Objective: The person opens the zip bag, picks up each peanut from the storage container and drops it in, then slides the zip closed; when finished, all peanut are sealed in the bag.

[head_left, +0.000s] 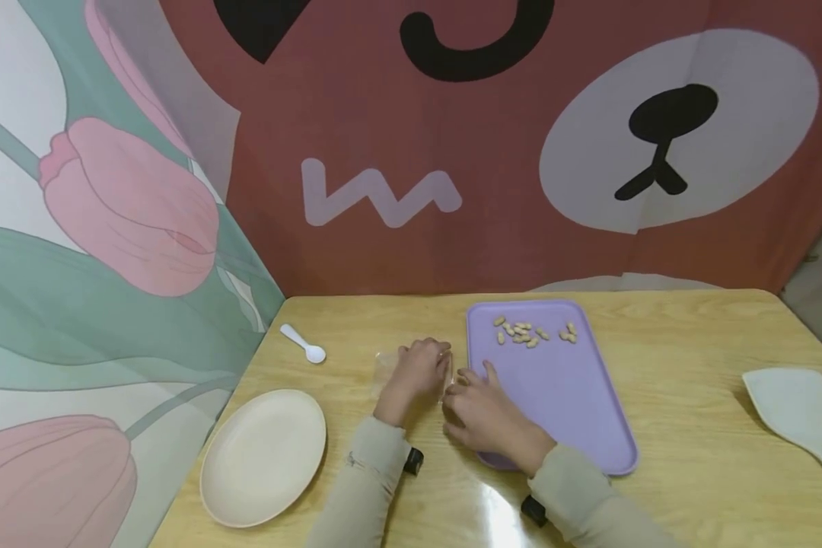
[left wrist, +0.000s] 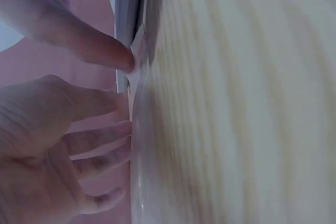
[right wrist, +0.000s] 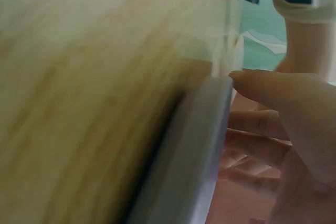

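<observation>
A thin clear plastic bag [head_left: 385, 373] lies flat on the table, left of a purple tray [head_left: 555, 403]. My left hand [head_left: 419, 373] rests over it with fingertips on the plastic, its fingers [left wrist: 100, 158] spread and slightly bent. My right hand [head_left: 482, 411] reaches across the tray's left rim toward the bag's right edge. Its thumb [right wrist: 257, 85] is beside the rim and a bit of film, while the other fingers bend loosely. Most of the bag's near part is hidden by the hands. Several peanuts [head_left: 520, 332] are scattered at the tray's far end.
A cream oval plate [head_left: 263, 457] is at the left edge of the table, with a small white spoon [head_left: 304, 344] behind it. Far to the right lies a white spatula [head_left: 794, 407]. A printed cloth [head_left: 500, 251] hangs behind the table.
</observation>
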A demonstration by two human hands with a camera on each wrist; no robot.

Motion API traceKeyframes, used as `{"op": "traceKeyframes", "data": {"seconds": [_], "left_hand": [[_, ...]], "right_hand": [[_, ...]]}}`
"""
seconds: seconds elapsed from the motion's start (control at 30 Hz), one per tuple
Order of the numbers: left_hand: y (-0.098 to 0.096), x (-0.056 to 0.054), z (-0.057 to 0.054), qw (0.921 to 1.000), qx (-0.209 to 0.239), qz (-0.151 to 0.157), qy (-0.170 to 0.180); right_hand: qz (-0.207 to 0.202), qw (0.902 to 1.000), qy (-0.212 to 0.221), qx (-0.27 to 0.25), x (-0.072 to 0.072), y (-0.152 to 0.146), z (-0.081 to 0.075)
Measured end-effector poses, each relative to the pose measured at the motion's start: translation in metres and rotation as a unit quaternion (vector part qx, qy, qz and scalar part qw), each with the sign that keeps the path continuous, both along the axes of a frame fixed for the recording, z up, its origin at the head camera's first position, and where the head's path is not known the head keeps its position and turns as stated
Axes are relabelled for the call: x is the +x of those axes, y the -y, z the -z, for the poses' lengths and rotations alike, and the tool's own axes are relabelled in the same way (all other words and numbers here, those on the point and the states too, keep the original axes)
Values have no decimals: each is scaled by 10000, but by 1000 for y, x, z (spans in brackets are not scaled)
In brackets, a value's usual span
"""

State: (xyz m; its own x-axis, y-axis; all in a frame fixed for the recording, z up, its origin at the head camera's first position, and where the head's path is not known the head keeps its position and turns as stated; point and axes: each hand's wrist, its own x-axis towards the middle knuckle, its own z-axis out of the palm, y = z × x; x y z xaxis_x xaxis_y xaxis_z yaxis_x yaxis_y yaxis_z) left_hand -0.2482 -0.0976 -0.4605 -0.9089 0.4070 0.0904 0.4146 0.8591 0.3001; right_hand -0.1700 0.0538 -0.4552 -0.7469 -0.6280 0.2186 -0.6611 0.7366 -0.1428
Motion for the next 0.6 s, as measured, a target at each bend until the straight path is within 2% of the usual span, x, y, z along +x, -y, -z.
{"op": "traceKeyframes", "data": {"seconds": [0.13,0.3,0.47,0.6], "left_hand": [[-3,-1,2,10000,-55,-38,-13],[-3,1,3,9993,255,-184,188],[-5,4,1,9989,211,-183,377],[-5,3,-3,9985,98,-392,378]], "right_hand": [[63,10000,-27,-44,2,4,4],[29,9998,-191,-89,1,6,8],[-37,9997,-243,-56,-1,8,9],[-149,9996,-213,-81,-2,11,7]]}}
